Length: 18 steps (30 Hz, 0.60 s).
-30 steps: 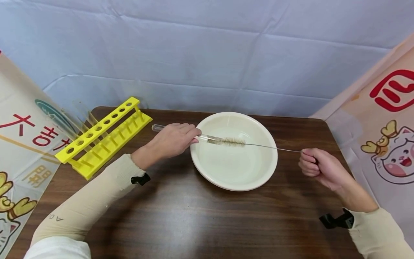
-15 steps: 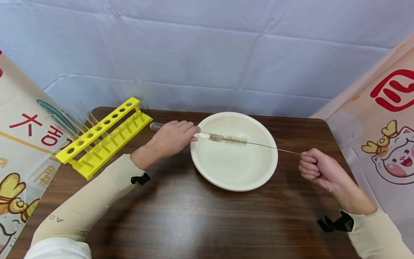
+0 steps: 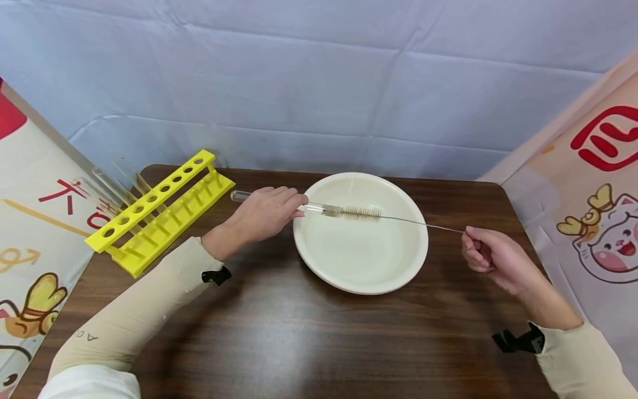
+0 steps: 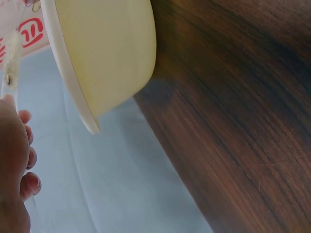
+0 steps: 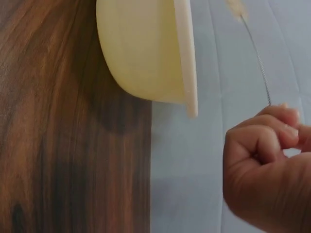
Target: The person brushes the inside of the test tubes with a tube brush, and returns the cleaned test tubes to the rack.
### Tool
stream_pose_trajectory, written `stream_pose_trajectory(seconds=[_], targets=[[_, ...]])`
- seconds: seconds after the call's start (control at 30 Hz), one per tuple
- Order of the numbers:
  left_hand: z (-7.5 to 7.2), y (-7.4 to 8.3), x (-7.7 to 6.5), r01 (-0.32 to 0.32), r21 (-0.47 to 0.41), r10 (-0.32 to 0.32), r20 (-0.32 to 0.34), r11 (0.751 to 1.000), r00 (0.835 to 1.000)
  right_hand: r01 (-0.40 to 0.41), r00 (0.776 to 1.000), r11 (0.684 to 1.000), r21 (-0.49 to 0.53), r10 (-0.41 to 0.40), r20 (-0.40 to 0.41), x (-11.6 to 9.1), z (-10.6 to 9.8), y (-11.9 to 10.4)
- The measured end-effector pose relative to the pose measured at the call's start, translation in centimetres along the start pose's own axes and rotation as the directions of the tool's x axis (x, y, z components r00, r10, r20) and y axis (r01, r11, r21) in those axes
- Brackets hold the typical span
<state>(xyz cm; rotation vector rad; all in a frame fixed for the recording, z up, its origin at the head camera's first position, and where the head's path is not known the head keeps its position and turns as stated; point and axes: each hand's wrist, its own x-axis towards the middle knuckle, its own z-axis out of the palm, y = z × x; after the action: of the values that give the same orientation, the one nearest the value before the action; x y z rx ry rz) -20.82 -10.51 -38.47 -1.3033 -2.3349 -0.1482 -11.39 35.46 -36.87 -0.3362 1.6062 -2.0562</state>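
Observation:
My left hand [image 3: 266,215] grips a clear glass test tube [image 3: 315,208] held nearly level, its closed end pointing left and its mouth over the basin's left part. A test tube brush [image 3: 361,213] has its tip inside the tube's mouth; most of the tan bristles show outside. The thin twisted wire handle [image 5: 262,73] runs right to my right hand [image 3: 498,260], which pinches its end with curled fingers. Below the brush stands a white basin [image 3: 361,288] on the wooden table. In the left wrist view, the left fingers [image 4: 30,158] wrap round the tube.
A yellow test tube rack [image 3: 164,213] stands at the table's left, with several clear test tubes [image 3: 112,185] leaning in its left holes. A pale blue cloth [image 3: 319,83] hangs behind the dark wooden table [image 3: 319,343]. Printed cloths [image 3: 603,221] flank both sides.
The brush has shifted slightly right, so a little more bristle shows outside the tube. My right hand's fingers have loosened somewhat on the wire. The printed cloth at the left has moved.

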Motion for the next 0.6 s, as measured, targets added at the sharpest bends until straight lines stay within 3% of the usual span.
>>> stream_pose_trajectory(seconds=[0.13,0.27,0.6], targets=[[0.04,0.03,-0.03,-0.004,-0.003,0.004,0.005,1.000,1.000,-0.009,0.998,0.989,0.150,-0.002,0.069,0.13,-0.40,0.20],[0.08,0.07,0.01,-0.012,0.001,0.012,-0.011,1.000,1.000,-0.065,0.989,0.949,0.309,0.020,0.147,0.28,-0.65,0.53],[0.10,0.12,0.11,-0.043,0.019,0.044,-0.036,0.999,0.998,-0.141,0.959,0.868,0.476,0.000,0.284,0.40,-0.40,0.99]])
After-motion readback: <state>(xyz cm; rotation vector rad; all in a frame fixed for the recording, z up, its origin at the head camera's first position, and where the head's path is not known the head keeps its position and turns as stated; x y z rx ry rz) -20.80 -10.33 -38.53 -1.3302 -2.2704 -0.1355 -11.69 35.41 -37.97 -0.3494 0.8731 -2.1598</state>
